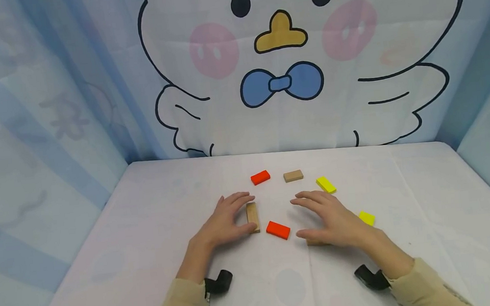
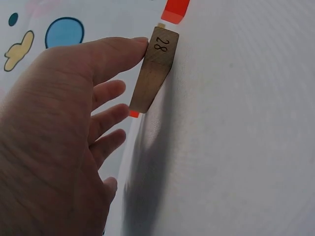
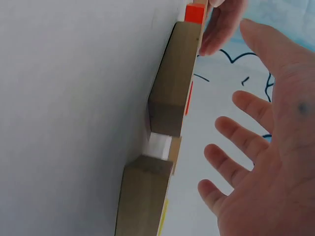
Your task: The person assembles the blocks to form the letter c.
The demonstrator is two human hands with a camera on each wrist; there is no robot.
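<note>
My left hand (image 1: 243, 213) rests on the white table. Its thumb touches the near end of a wooden block (image 1: 253, 217) standing on its long edge. In the left wrist view that end of the block (image 2: 155, 69) bears the number 28, and the other fingers (image 2: 106, 93) stay apart from it. My right hand (image 1: 304, 217) hovers palm down with fingers spread and holds nothing. Two wooden blocks (image 3: 172, 83) (image 3: 145, 196) lie flat beneath it. A red block (image 1: 278, 230) lies between the hands.
Further back lie a red block (image 1: 260, 177), a wooden block (image 1: 293, 176) and a yellow block (image 1: 326, 184). Another yellow block (image 1: 367, 218) sits right of my right hand. Cloth walls with a cartoon bird enclose the table (image 1: 145, 221).
</note>
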